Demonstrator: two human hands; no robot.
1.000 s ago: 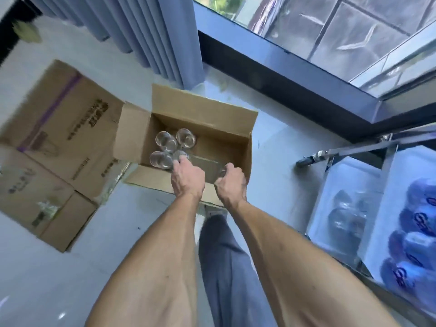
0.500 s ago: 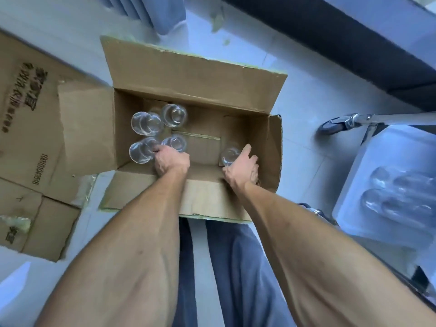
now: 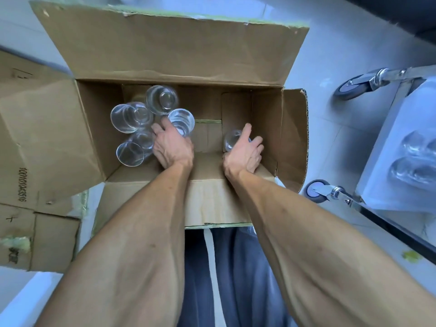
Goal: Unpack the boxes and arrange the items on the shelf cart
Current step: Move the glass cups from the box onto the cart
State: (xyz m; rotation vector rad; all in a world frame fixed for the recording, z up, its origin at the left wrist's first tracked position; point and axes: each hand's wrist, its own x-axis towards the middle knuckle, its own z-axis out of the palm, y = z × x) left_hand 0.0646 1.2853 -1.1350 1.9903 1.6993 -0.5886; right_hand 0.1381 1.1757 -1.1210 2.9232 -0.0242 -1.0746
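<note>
- Down inside the open box [image 3: 179, 60], both hands are reaching for glasses, so the unpacking step is under way and nothing from this grab is heading to the cart [image 3: 398, 128] yet.
- Left hand [image 3: 173, 147] is closing its grip on a glass [image 3: 181, 121]: thumb on one side, fingers curling round the near wall, the glass tilting toward the box's middle.
- Right hand [image 3: 245, 154] is wrapping its grip round a lone glass [image 3: 232, 140] near the box's right end, thumb pointing up beside it, fingers bent over the far side.
- Counting glasses in the box: six are showing. Four are clustering at the left end, untouched; one is sitting in each grip. Blur could be hiding another among the cluster.
- Counting the rest: one open box, flattened cardboard [image 3: 35, 142] lying to its left on the floor, one cart at right with two casters showing, and several glasses [image 3: 415, 161] already lying on its shelf under a hazy cover; their number cannot be told.
- Next, I judge, both glasses are needing a straight lift clear of the box walls and flaps, then a carry right to the shelf; they look smooth and slippery, so knocking the neighbours is the risk.
</note>
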